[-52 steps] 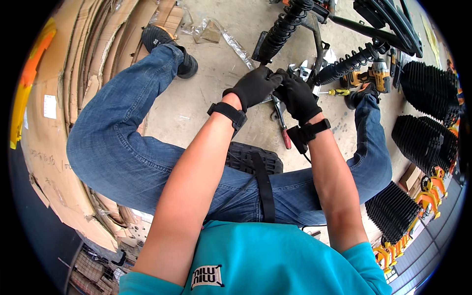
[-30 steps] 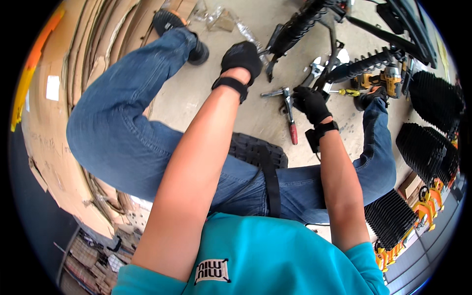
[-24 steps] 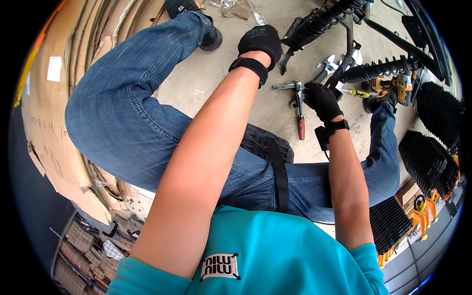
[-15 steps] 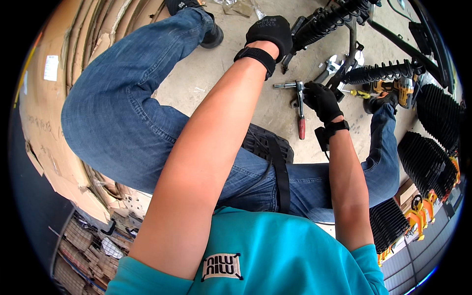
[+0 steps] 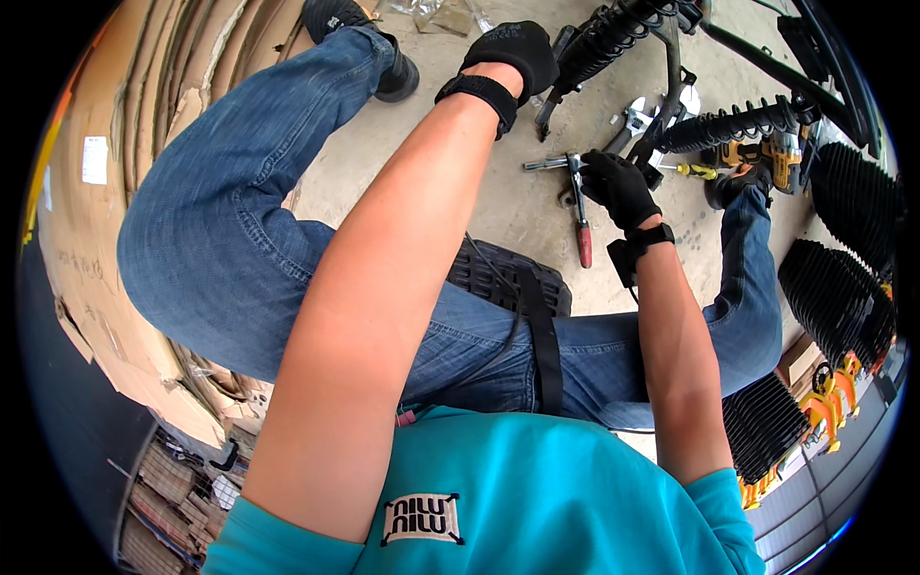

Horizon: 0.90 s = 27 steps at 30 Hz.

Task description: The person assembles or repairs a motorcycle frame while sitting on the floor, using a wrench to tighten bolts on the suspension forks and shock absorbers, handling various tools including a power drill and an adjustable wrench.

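My left hand [image 5: 515, 59], in a black glove, is closed in a fist beside the lower end of a black coil-spring shock absorber [image 5: 599, 50]. Its fingertips are out of sight, and so is whatever they grip. My right hand [image 5: 623, 189], gloved in black too, has its fingers curled in near the end of a black tubular frame [image 5: 670, 72]; what they hold cannot be made out. Just left of it, a ratchet wrench [image 5: 581, 206] with a red handle lies on the floor. An adjustable wrench [image 5: 632, 125] sits beyond the right hand.
A second coil-spring shock absorber [image 5: 733, 129] extends to the right. Near my right foot are a yellow-handled screwdriver [image 5: 695, 171] and a yellow-black power drill [image 5: 786, 163]. Flattened cardboard [image 5: 144, 86] is stacked at left; black ribbed parts [image 5: 836, 292] stand at right. Clear plastic wrapping [image 5: 446, 13] lies far ahead.
The whole view has shifted slightly, so the floor tools and frame appear a little higher and further left. Both hands keep nearly the same places beside the frame and tools.
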Available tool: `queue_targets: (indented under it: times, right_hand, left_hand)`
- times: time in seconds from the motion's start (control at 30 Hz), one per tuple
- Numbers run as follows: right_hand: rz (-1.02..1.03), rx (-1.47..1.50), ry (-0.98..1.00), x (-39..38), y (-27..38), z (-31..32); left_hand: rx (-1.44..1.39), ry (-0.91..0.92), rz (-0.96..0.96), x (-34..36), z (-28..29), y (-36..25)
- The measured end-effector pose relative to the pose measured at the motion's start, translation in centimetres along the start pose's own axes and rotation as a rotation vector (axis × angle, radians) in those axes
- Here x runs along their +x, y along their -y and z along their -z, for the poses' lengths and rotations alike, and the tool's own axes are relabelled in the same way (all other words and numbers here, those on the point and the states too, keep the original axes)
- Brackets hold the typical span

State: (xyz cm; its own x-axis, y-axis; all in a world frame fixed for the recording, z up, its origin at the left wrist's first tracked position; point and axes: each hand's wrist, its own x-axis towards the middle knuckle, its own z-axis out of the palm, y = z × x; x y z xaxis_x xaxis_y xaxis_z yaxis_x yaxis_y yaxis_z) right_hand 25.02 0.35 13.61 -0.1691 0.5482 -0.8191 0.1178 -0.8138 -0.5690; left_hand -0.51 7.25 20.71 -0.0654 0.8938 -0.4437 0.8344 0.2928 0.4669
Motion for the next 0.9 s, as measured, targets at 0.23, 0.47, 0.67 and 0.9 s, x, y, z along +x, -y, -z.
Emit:
queue_targets:
  times: [0.23,0.47,0.67,0.9]
  right_hand:
    - [-0.028,-0.034,-0.005,0.1,0.0,-0.8]
    - [-0.044,-0.042,-0.009,0.4,-0.4,-0.8]
    - [-0.052,-0.183,-0.069,0.6,-1.4,-0.4]
    - [-0.020,-0.331,-0.105,1.9,-4.1,1.9]
  left_hand:
    - [-0.032,0.059,-0.007,0.4,1.0,-0.7]
    - [0.026,0.052,-0.080,0.9,-1.6,0.9]
    - [-0.010,0.132,-0.067,-1.7,-3.4,0.6]
    - [-0.083,0.159,-0.009,-2.8,-4.3,0.9]
